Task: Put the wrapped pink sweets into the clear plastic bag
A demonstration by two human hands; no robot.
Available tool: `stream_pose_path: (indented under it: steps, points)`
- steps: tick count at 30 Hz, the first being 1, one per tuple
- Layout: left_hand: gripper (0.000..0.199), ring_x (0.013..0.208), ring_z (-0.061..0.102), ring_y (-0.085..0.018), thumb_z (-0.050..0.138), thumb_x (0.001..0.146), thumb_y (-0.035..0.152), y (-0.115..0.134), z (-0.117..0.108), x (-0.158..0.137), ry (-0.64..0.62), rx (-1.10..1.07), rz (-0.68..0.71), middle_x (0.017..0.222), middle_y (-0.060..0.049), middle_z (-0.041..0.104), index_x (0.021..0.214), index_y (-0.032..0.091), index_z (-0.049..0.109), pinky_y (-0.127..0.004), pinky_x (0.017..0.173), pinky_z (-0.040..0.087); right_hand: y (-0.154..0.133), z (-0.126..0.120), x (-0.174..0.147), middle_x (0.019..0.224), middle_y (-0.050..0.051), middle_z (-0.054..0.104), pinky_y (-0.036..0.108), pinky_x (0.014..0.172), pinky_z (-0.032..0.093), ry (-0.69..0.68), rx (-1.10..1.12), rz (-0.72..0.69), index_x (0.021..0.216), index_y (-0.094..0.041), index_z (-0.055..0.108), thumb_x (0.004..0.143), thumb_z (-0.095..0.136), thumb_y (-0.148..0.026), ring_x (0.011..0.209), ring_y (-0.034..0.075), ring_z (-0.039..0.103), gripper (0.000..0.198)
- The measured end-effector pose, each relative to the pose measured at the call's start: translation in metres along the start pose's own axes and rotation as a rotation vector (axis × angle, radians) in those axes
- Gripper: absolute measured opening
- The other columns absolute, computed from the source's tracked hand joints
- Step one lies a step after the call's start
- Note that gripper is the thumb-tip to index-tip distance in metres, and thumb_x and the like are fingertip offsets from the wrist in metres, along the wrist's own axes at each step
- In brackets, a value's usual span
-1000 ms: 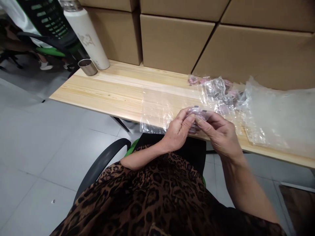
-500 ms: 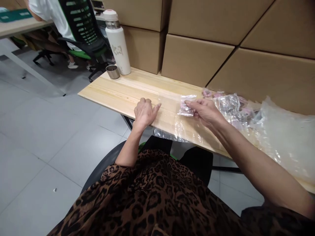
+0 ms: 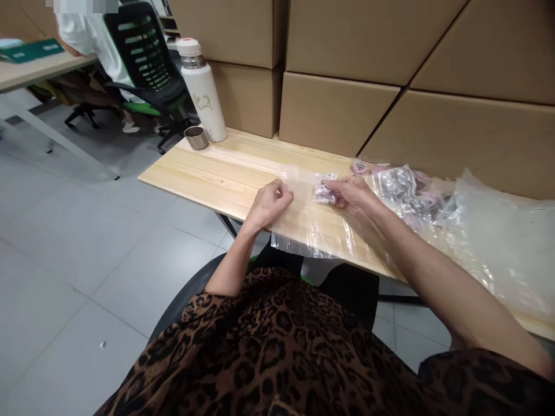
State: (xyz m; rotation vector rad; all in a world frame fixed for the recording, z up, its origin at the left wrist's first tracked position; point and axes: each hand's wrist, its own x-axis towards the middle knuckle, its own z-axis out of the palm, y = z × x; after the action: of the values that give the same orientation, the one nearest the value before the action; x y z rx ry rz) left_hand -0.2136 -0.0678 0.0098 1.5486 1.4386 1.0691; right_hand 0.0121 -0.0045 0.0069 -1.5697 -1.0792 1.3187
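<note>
My right hand [image 3: 353, 195] pinches a small clear packet with a pink item [image 3: 323, 190] inside, just above a large clear plastic bag [image 3: 312, 231] lying flat on the wooden table [image 3: 217, 170]. At the left edge of that big bag, my left hand [image 3: 271, 203] pinches the film between its fingertips. The two hands are about a hand's width apart.
A pile of clear packets with pink items [image 3: 403, 188] and a big crumpled plastic bag [image 3: 503, 242] lie to the right. A white flask [image 3: 202, 89] and metal cup [image 3: 196, 137] stand at the far left corner. Cardboard boxes [image 3: 338, 110] line the back. Another person sits on a chair [image 3: 143, 58] behind.
The hands were together holding the small packet at the table's edge. They parted: the right carried the packet over the big bag, and the left went flat on the table, then pinched the bag's edge.
</note>
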Motion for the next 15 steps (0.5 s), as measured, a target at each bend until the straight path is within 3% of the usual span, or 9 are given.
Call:
stream_pose_path:
  steps: [3, 6, 11, 13, 15]
  points:
    - [0.026, 0.065, 0.044, -0.01, 0.069, 0.083, 0.02, 0.0, 0.009, 0.005, -0.049, -0.344, -0.032, 0.07, 0.004, 0.051, 0.069, 0.022, 0.047, -0.027, 0.069, 0.035, 0.003, 0.003, 0.006, 0.044, -0.002, 0.051, 0.02, 0.031, 0.021, -0.009, 0.026, -0.02, 0.06, -0.02, 0.058, 0.08, 0.093, -0.024, 0.035, 0.006, 0.038, 0.041]
    - [0.033, 0.067, 0.049, -0.009, 0.079, 0.081, 0.024, 0.002, 0.015, 0.011, -0.104, -0.615, -0.093, 0.071, 0.004, 0.052, 0.069, 0.021, 0.048, -0.024, 0.069, 0.039, 0.002, 0.008, 0.008, 0.045, -0.002, 0.048, 0.022, 0.033, 0.023, -0.012, 0.033, 0.006, 0.06, -0.022, 0.054, 0.083, 0.09, -0.023, 0.036, 0.006, 0.038, 0.043]
    - [0.046, 0.079, 0.067, -0.016, 0.082, 0.089, 0.057, 0.006, 0.028, 0.025, -0.12, -0.877, -0.266, 0.086, -0.003, 0.068, 0.077, 0.021, 0.056, -0.031, 0.081, 0.057, 0.001, 0.013, 0.007, 0.046, -0.001, 0.049, 0.023, 0.036, 0.023, -0.022, 0.023, -0.005, 0.061, -0.022, 0.055, 0.084, 0.086, -0.022, 0.039, 0.007, 0.037, 0.039]
    - [0.036, 0.079, 0.07, -0.015, 0.082, 0.092, 0.049, 0.006, 0.036, 0.031, -0.067, -0.88, -0.309, 0.093, -0.006, 0.073, 0.086, 0.02, 0.062, -0.032, 0.082, 0.059, 0.002, 0.013, 0.006, 0.045, -0.002, 0.047, 0.023, 0.036, 0.022, -0.058, 0.07, -0.032, 0.061, -0.022, 0.054, 0.081, 0.087, -0.024, 0.039, 0.007, 0.035, 0.038]
    - [0.022, 0.078, 0.071, -0.013, 0.084, 0.088, 0.028, 0.006, 0.045, 0.035, -0.027, -0.838, -0.317, 0.092, -0.004, 0.074, 0.095, 0.017, 0.066, -0.029, 0.081, 0.059, 0.004, 0.012, 0.003, 0.045, -0.003, 0.045, 0.022, 0.036, 0.022, -0.101, 0.121, -0.085, 0.062, -0.022, 0.055, 0.078, 0.089, -0.029, 0.04, 0.007, 0.035, 0.038]
